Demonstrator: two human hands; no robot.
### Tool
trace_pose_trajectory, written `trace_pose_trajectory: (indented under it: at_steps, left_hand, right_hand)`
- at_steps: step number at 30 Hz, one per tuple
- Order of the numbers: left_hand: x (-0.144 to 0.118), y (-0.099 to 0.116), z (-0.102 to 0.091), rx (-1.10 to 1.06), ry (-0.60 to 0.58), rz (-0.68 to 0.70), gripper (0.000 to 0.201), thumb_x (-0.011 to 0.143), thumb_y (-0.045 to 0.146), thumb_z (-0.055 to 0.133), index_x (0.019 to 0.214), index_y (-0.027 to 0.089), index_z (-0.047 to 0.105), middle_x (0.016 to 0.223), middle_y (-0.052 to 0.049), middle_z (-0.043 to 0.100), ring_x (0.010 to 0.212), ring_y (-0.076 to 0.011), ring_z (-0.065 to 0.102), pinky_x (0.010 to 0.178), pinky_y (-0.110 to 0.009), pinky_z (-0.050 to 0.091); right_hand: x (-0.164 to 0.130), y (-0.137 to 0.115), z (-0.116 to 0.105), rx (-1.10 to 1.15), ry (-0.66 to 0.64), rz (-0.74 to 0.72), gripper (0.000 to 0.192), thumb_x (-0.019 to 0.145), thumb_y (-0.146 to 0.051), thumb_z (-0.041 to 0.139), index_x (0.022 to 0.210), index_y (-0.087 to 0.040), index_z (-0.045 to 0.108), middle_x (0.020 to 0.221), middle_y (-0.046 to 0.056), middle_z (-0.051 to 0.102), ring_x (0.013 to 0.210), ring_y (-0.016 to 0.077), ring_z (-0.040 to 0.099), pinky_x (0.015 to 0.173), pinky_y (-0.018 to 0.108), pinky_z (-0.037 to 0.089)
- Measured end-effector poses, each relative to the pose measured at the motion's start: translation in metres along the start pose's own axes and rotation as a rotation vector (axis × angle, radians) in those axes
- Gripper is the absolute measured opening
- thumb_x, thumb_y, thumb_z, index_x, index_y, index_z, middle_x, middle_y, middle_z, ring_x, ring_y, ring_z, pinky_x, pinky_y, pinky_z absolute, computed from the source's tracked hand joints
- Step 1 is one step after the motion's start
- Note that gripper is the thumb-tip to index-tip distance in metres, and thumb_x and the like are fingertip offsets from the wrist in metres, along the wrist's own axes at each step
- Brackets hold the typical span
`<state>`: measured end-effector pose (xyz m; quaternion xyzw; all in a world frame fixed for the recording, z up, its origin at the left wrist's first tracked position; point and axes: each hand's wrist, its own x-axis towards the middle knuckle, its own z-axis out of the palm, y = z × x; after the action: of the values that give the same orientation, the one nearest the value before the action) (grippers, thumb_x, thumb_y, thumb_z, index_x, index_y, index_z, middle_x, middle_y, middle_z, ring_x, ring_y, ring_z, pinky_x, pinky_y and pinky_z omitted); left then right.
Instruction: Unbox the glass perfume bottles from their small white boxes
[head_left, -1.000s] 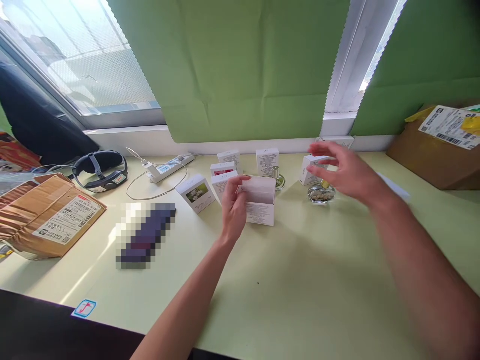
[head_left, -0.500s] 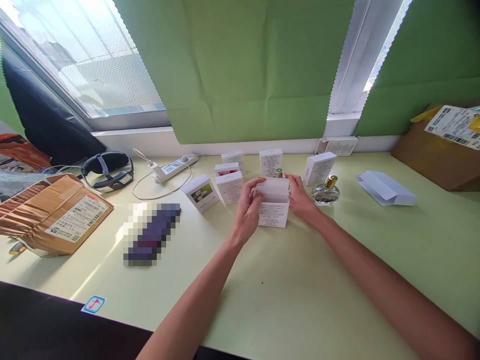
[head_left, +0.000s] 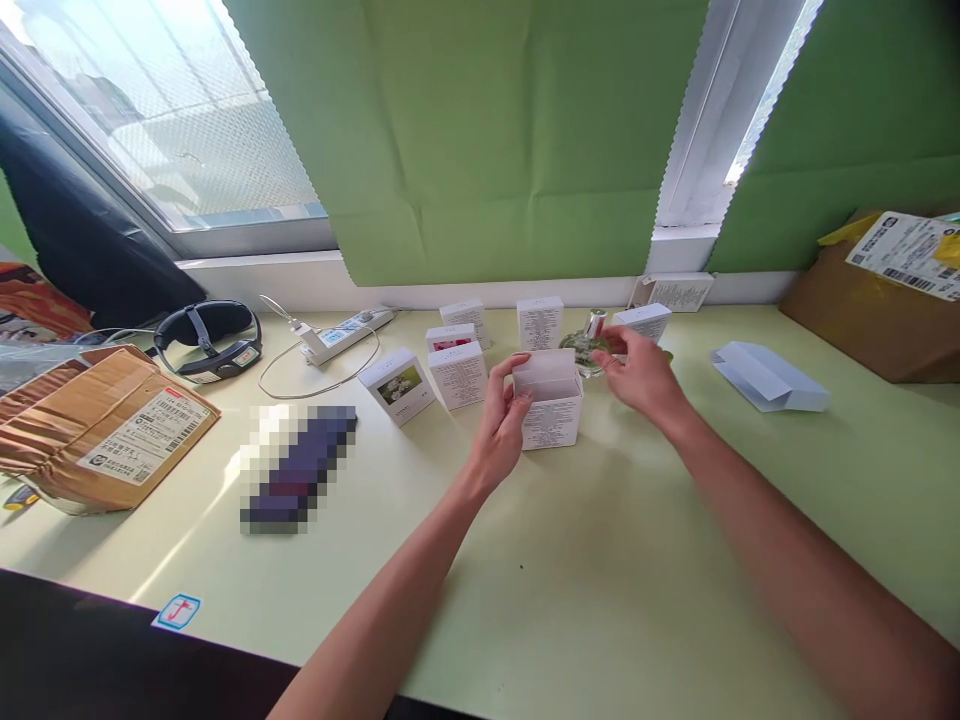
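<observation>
We see pale green tabletop point(head_left: 570, 600) bare toward near edge — open room there; clutter crowds far edge under window. Our left hand point(head_left: 501, 425) clamped on left side of small white open-topped cardboard box point(head_left: 551, 408), box standing upright on table, flap up. Our right hand point(head_left: 637, 368) just right of box, fingers pinched on round clear glass perfume bottle with silver cap point(head_left: 587, 343) — bottle just behind box's far right corner. Other small white boxes point(head_left: 457, 372) just left.
</observation>
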<state>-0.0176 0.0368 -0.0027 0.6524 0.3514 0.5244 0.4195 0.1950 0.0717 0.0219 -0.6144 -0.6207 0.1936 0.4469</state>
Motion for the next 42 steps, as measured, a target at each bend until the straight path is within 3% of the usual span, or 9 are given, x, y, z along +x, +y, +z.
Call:
trace_pose_trajectory:
  at_steps: [4, 7, 11, 14, 19, 24, 29, 36, 42]
  left_hand:
    - [0.000, -0.001, 0.001, -0.029, -0.024, 0.012, 0.034, 0.100, 0.038, 0.049, 0.132, 0.028, 0.046, 0.119, -0.008, 0.058, 0.089, -0.0183, 0.059, 0.076, -0.031, 0.051]
    - [-0.002, -0.003, 0.002, -0.062, -0.078, 0.013, 0.039, 0.100, 0.042, 0.050, 0.136, 0.029, 0.043, 0.118, -0.008, 0.059, 0.091, -0.0184, 0.059, 0.077, -0.032, 0.050]
    - [-0.003, -0.006, 0.003, -0.122, -0.138, -0.005, 0.045, 0.099, 0.044, 0.051, 0.139, 0.029, 0.038, 0.116, -0.008, 0.063, 0.103, -0.0210, 0.062, 0.086, -0.035, 0.052]
    - [-0.002, -0.008, 0.003, -0.144, -0.154, 0.017, 0.048, 0.098, 0.046, 0.053, 0.140, 0.029, 0.036, 0.125, -0.009, 0.061, 0.115, -0.0225, 0.061, 0.096, -0.038, 0.050]
    - [-0.002, -0.008, 0.003, -0.179, -0.175, 0.019, 0.048, 0.099, 0.043, 0.053, 0.142, 0.029, 0.037, 0.139, -0.009, 0.055, 0.122, -0.0237, 0.058, 0.098, -0.039, 0.049]
    - [-0.004, -0.005, 0.003, -0.211, -0.159, -0.047, 0.047, 0.099, 0.037, 0.053, 0.143, 0.029, 0.039, 0.149, -0.007, 0.046, 0.127, -0.0248, 0.053, 0.099, -0.037, 0.047]
    - [-0.006, 0.000, 0.003, -0.203, -0.147, -0.054, 0.045, 0.097, 0.031, 0.052, 0.141, 0.030, 0.042, 0.148, -0.005, 0.048, 0.124, -0.0244, 0.054, 0.101, -0.039, 0.045]
    - [-0.006, 0.001, 0.003, -0.181, -0.152, -0.053, 0.042, 0.096, 0.027, 0.051, 0.137, 0.027, 0.042, 0.139, -0.006, 0.055, 0.121, -0.0237, 0.054, 0.098, -0.038, 0.045]
    - [-0.005, -0.008, 0.007, -0.148, -0.165, 0.019, 0.043, 0.097, 0.038, 0.058, 0.135, 0.029, 0.040, 0.126, -0.008, 0.060, 0.110, -0.0203, 0.060, 0.093, -0.036, 0.048]
  right_hand:
    - [0.001, -0.028, -0.044, 0.090, 0.045, -0.081, 0.031, 0.088, -0.034, 0.061, 0.117, -0.022, 0.063, 0.120, 0.010, 0.070, 0.115, 0.0282, 0.064, 0.100, 0.044, 0.050]
    - [-0.010, -0.049, -0.057, 0.212, -0.084, -0.127, 0.033, 0.089, -0.039, 0.063, 0.120, -0.029, 0.062, 0.120, 0.006, 0.070, 0.109, 0.0284, 0.067, 0.092, 0.044, 0.055]
    - [-0.024, -0.066, -0.047, 0.199, -0.306, -0.158, 0.036, 0.089, -0.037, 0.062, 0.124, -0.031, 0.062, 0.124, 0.005, 0.069, 0.102, 0.0283, 0.070, 0.085, 0.045, 0.057]
    - [-0.027, -0.069, -0.040, 0.151, -0.381, -0.235, 0.036, 0.089, -0.032, 0.061, 0.124, -0.032, 0.062, 0.132, 0.004, 0.064, 0.107, 0.0286, 0.068, 0.089, 0.044, 0.055]
    - [-0.025, -0.065, -0.043, -0.066, -0.326, -0.378, 0.029, 0.092, -0.033, 0.056, 0.118, -0.029, 0.066, 0.119, 0.006, 0.068, 0.112, 0.0285, 0.061, 0.091, 0.044, 0.051]
    - [-0.026, -0.068, -0.043, -0.173, -0.301, -0.332, 0.029, 0.091, -0.031, 0.056, 0.118, -0.024, 0.066, 0.101, 0.007, 0.067, 0.083, 0.0217, 0.060, 0.068, 0.033, 0.047]
    - [-0.028, -0.070, -0.042, -0.240, -0.340, -0.349, 0.023, 0.091, -0.026, 0.056, 0.112, -0.024, 0.065, 0.085, 0.003, 0.065, 0.069, 0.0181, 0.057, 0.060, 0.029, 0.041]
    - [-0.027, -0.062, -0.041, -0.257, -0.402, -0.414, 0.013, 0.091, -0.023, 0.054, 0.104, -0.022, 0.058, 0.106, 0.007, 0.063, 0.083, 0.0206, 0.062, 0.067, 0.031, 0.045]
    - [-0.028, -0.060, -0.039, -0.231, -0.515, -0.432, 0.016, 0.094, -0.027, 0.054, 0.109, -0.023, 0.059, 0.116, 0.007, 0.057, 0.087, 0.0197, 0.063, 0.070, 0.032, 0.047]
